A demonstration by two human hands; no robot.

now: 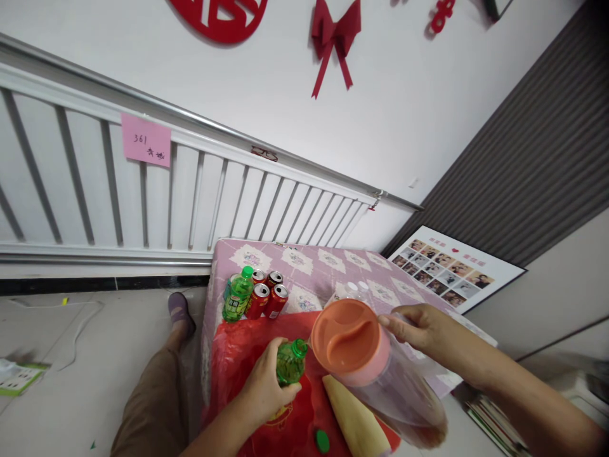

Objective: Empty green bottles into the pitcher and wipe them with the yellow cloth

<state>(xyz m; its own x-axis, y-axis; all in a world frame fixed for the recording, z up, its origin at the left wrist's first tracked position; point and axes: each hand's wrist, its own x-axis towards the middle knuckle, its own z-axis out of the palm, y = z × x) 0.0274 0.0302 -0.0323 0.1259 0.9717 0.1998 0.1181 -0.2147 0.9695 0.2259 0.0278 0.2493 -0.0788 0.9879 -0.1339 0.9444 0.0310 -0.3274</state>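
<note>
pitcher (375,374) with an orange lid sits low in the middle of the frame, tipped over. the right hand (419,327) wraps its handle. the left hand (264,387) squeezes an open green bottle (289,362). its green cap (322,440) lies below. the plastic looks light and slippery, so hold it round the middle.

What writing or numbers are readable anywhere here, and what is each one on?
"361": handwritten on the pink sticky note on the white railing; the scribble beneath it is unreadable.
Red paper cutout on the wall: a decorative character, cropped, not readable.
Green bottle and red cans on the table: labels too small.
Green bottle in the left hand: label hidden.
Photo board: captions too small.
</note>
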